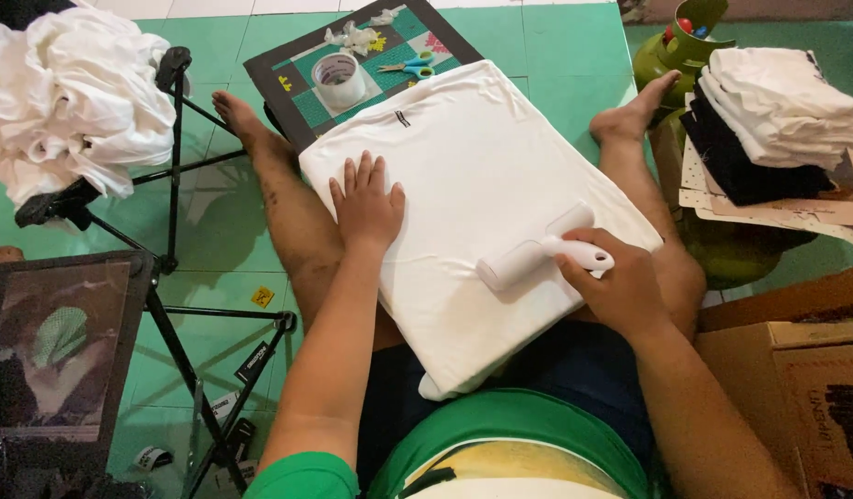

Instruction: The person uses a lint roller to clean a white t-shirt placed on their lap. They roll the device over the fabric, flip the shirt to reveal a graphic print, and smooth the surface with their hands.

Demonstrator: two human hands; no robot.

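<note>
— What do we see nearest to us?

— At our right, a brown cardboard box [796, 397] with dark print on its side, which we can't make out well. At our left, a black folding stand [214, 370] with small white-and-black tags on its legs, and a yellow scrap [262, 297] on the green floor.

— And on the lap?

— A folded white shirt [482, 185] lies across our legs, a small dark label [402, 118] near its collar. Our right hand [621, 291] is closed around the white handle of a lint roller [537, 254], whose roll touches the cloth. Our left hand [366, 208] lies flat, fingers spread, pressing on the shirt and gripping nothing.

— Farther off?

— Just past the shirt, a dark-edged green cutting mat [353, 55] carries a roll of clear tape [339, 80], blue-handled scissors [410, 66] and crumpled white scraps [354, 37]. On the right sits a stack of folded white and black garments [768, 120] on brown paper, a green gas canister [681, 46] beside it. On the far left, a heap of white cloth [66, 92] rests on the stand.
</note>
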